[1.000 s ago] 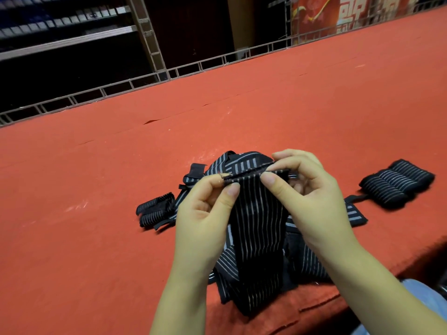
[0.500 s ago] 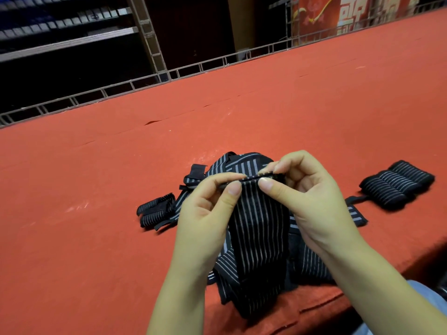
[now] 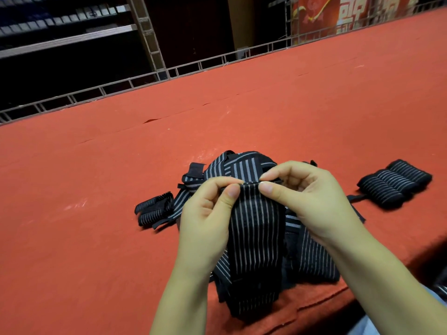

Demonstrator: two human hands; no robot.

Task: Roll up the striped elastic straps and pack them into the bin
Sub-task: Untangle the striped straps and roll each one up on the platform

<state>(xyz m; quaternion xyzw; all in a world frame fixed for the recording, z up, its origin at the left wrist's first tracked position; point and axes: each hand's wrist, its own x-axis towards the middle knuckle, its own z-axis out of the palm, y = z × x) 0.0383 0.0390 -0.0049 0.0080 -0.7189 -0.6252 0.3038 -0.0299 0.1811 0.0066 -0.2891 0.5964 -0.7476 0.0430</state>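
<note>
I see both hands raised over the red felt table, working the top edge of one striped strap. My left hand pinches that edge between thumb and forefinger, and my right hand pinches it just beside, thumb in front and fingers curled behind. Compared with a second ago, the two pinches have closed in on each other: the folded top edge that stretched wide between the hands is now short, and the thumbs nearly meet. The strap hangs down from the grip toward the near edge of the table, over the loose pile of straps lying beneath. That pile has not shifted. To the left of it lie two small rolled straps, touching the pile's edge, where they were before. To the right, well apart, three finished rolls sit side by side, also unmoved. No bin shows in this view.
</note>
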